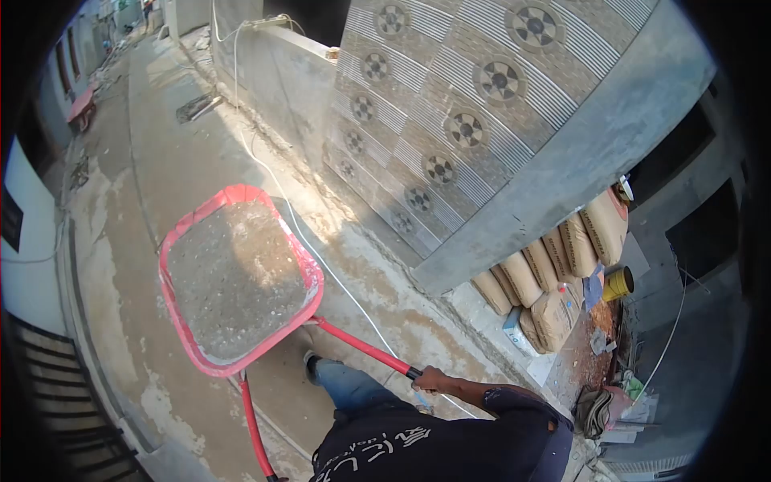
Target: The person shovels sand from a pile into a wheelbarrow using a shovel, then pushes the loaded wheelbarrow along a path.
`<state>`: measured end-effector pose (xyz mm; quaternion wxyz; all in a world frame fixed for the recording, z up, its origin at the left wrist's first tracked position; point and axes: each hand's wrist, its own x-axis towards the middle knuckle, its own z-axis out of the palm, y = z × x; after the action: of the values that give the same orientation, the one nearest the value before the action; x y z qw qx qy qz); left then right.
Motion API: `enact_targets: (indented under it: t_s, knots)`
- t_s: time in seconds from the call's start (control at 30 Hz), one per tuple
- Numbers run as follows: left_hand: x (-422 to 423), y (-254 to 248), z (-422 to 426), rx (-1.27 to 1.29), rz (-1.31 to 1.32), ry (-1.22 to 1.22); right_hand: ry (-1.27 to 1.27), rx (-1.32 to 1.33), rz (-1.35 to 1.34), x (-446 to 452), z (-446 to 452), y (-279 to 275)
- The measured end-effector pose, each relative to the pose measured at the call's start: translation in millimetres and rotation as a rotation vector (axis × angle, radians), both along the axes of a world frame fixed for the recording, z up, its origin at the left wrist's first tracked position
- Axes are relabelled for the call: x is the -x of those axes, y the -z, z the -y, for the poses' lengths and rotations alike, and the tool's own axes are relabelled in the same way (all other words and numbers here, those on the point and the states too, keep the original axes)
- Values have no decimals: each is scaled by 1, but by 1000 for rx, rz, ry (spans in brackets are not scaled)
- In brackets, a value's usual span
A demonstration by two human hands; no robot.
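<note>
A red wheelbarrow [173, 301] stands in front of me. Its tray holds a grey, wet-looking mix [233, 281] that is sandy brown in a sunlit patch. My right hand [431, 380] is closed around the black grip of the right handle [361, 345]. The left handle [255, 430] runs down to the bottom edge of the view, where only the start of its dark grip shows. My left hand is out of view. One leg in blue jeans [349, 386] shows behind the tray, below my dark shirt [450, 446].
A white cable [321, 261] lies along the lane, right of the tray. Stacked cement bags [546, 265] and a yellow bucket [618, 283] stand behind a grey pillar [562, 161]. Black railings [64, 394] line the left. Farther up are another wheelbarrow [81, 108] and a person [148, 11].
</note>
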<state>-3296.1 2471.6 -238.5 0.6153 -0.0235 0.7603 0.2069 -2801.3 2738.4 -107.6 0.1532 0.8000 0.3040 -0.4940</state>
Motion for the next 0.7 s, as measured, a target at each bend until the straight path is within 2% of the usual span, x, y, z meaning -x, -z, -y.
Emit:
enact_targets:
  t_s: [0.03,0.07,0.1,0.17,0.3,0.37,0.5,0.53,0.57,0.7]
  knots:
    - [-14,4,4,-59,-15,-81,4,30,39,-14,-3,1]
    - [-33,6,8,17,-139,208,16,23,32,-29,-4,-8]
    - [-43,-5,-5,26,-159,147,33,26,53,-37,-3,-18]
    - [-69,-58,-57,149,-188,262,53,-4,99,-58,-32,-10]
    - [-98,-39,-80,155,-93,7,21,-3,115,-66,-84,-31]
    - [-100,-38,-107,209,-69,51,25,-41,44,-69,-106,-28]
    - [-115,-39,-112,272,-49,97,9,-18,112,-77,-116,-40]
    - [-116,-24,-148,163,-68,2,-2,-40,170,-63,-167,-37]
    - [-117,-21,-167,142,-85,9,-13,-95,112,-67,-189,-28]
    - [-111,-6,-206,133,-67,28,-22,-103,84,-52,-241,-33]
